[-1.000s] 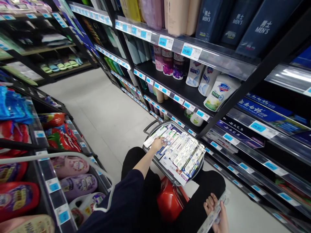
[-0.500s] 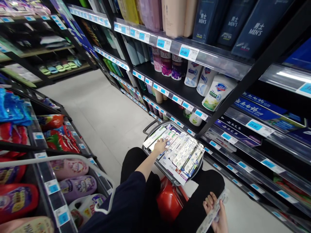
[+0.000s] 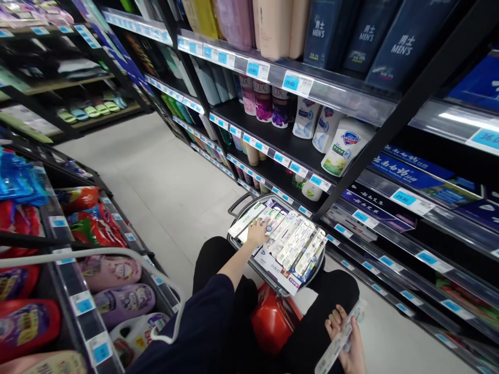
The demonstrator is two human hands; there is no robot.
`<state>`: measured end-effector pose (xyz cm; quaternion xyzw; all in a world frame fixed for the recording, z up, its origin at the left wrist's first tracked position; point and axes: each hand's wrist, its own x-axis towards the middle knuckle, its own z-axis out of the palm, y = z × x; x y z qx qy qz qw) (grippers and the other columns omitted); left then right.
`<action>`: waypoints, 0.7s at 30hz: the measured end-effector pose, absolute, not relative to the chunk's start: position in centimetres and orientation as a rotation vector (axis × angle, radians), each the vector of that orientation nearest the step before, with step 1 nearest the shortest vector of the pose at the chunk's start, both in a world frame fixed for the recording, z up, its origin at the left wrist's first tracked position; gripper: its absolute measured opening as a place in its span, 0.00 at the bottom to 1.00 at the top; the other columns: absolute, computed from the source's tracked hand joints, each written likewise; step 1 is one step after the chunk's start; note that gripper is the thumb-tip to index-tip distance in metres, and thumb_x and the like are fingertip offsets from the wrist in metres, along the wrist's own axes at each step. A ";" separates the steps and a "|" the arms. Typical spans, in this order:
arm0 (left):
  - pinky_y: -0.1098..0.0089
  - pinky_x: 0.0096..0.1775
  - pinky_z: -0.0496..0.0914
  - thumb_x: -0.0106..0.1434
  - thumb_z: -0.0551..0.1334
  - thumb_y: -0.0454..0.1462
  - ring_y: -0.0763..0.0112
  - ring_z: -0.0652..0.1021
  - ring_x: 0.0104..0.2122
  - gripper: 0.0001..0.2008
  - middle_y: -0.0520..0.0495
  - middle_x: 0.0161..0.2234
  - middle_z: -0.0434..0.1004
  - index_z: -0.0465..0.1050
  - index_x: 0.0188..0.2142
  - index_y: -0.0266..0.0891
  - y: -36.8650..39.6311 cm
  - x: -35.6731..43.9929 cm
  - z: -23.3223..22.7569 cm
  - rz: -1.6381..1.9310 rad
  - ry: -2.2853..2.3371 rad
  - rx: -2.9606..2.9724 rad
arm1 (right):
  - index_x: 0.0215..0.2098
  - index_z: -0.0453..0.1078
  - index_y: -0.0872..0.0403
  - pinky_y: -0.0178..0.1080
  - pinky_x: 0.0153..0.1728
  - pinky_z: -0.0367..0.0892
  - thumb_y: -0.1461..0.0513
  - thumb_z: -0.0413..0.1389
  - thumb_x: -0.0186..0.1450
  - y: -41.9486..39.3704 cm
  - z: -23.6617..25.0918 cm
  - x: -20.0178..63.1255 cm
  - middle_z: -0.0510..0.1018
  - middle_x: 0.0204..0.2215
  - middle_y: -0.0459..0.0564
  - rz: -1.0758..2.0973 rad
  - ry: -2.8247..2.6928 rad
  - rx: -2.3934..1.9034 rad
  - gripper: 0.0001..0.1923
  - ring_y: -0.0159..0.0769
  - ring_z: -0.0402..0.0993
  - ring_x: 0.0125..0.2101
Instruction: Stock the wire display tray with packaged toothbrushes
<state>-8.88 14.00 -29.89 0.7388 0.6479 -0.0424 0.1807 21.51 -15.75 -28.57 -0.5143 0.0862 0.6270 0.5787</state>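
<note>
My left hand point(image 3: 258, 231) reaches forward and rests on the toothbrush packs point(image 3: 296, 244) and toothpaste boxes point(image 3: 246, 220) piled in a grey shopping basket point(image 3: 249, 259) in front of my knees. Its fingers touch a pack at the pile's left side; a firm grip cannot be made out. My right hand point(image 3: 348, 343), low at the bottom right, holds a long clear toothbrush pack point(image 3: 338, 343). A red stool or container point(image 3: 273, 319) sits under the basket between my dark-trousered legs.
Black store shelves on the right carry body wash bottles point(image 3: 345, 145), shampoo and boxed toothpaste point(image 3: 417, 174) behind blue price tags. Shelves on the left hold detergent bags point(image 3: 93, 218) and jugs. A grey-tiled aisle point(image 3: 156, 176) runs ahead to a rack of slippers point(image 3: 89, 106).
My left hand has shifted slightly across the packs in the basket. My right hand keeps the toothbrush pack in place. The view has tilted a little.
</note>
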 end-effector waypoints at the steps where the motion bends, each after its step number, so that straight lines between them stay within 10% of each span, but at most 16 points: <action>1: 0.52 0.56 0.57 0.57 0.60 0.41 0.50 0.59 0.57 0.35 0.38 0.60 0.53 0.50 0.62 0.47 13.7 -8.4 -29.4 -0.071 1.798 2.140 | 0.43 0.68 0.53 0.40 0.45 0.68 0.45 0.64 0.48 -15.7 -28.6 21.5 0.62 0.29 0.44 1.467 0.198 -1.204 0.30 0.28 0.64 0.35; 8: 0.58 0.45 0.68 0.62 0.52 0.49 0.57 0.74 0.43 0.20 0.37 0.41 0.74 0.72 0.43 0.38 9.1 -0.4 -28.8 -0.199 1.313 2.307 | 0.43 0.68 0.53 0.38 0.43 0.68 0.47 0.66 0.45 -15.4 -28.0 21.3 0.61 0.28 0.43 1.466 0.293 -1.152 0.31 0.26 0.61 0.32; 21: 0.60 0.37 0.71 0.61 0.46 0.27 0.56 0.77 0.39 0.18 0.30 0.42 0.71 0.66 0.47 0.28 6.1 3.3 -28.2 -0.177 1.494 2.224 | 0.43 0.68 0.52 0.38 0.41 0.68 0.46 0.64 0.49 -15.8 -28.5 21.5 0.61 0.28 0.43 1.466 0.206 -1.137 0.29 0.25 0.61 0.30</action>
